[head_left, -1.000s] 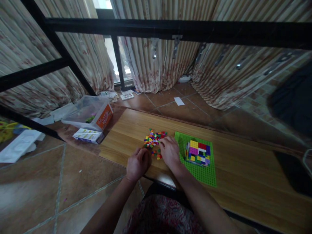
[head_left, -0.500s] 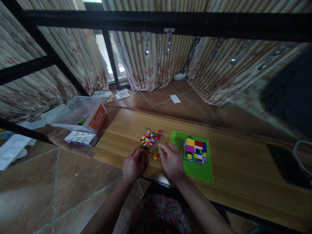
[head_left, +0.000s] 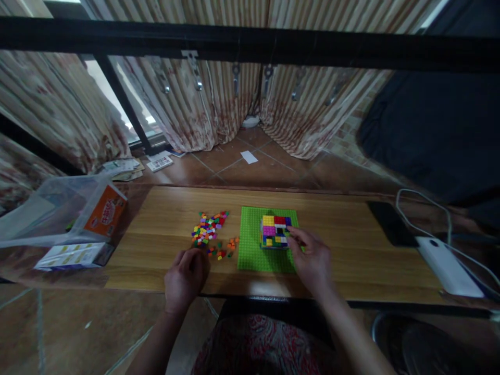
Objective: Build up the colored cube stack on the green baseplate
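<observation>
My right hand (head_left: 313,260) is at the right side of a block built of coloured toy bricks (head_left: 269,230), fingertips pinched at its upper right edge on what looks like a small green toy brick (head_left: 288,229). The block stands on a green studded baseplate (head_left: 249,258), with a dark gap in its top. My left hand (head_left: 183,276) rests closed on the table by the front edge; its curled fingers hide whatever they may hold. Just beyond it lie a pile of small loose bricks (head_left: 209,229) and a few more bricks (head_left: 221,254) nearer the baseplate.
The wooden table (head_left: 339,219) carries a dark flat object (head_left: 391,223) and a white power bank-like box (head_left: 449,265) with a cable at right. At left are a clear plastic bin (head_left: 66,200) and a carton (head_left: 72,256). A black bar (head_left: 234,44) crosses ahead.
My right hand has moved right, from the loose bricks to the built block. My left hand stays closed near the pile. The view has turned to the right.
</observation>
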`<state>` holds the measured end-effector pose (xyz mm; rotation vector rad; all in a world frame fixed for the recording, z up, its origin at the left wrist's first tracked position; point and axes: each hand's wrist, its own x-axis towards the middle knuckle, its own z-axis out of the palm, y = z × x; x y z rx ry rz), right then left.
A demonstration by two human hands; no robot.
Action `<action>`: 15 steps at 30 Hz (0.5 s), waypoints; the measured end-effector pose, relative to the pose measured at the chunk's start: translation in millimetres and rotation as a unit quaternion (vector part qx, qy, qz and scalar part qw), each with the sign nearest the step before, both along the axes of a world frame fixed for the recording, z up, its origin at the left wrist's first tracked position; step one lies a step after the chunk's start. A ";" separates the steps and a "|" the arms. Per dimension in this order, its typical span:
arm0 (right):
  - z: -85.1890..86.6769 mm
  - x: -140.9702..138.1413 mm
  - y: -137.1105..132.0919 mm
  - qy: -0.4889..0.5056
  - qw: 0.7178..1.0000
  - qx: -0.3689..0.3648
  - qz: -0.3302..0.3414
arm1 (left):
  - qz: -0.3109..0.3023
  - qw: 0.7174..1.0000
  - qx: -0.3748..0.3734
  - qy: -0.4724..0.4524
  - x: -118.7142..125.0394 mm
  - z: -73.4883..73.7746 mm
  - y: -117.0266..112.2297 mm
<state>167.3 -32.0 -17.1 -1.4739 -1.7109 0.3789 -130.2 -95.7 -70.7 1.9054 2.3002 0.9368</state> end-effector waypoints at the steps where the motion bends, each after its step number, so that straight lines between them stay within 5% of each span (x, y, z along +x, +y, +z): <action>1: -0.1 1.1 4.9 -0.012 1.000 0.004 0.003 | 0.001 1.000 0.000 0.000 0.0 0.1 0.1; 15: -0.5 2.8 40.9 -0.095 0.983 0.043 0.152 | 0.009 1.000 -0.010 0.009 0.4 2.8 0.9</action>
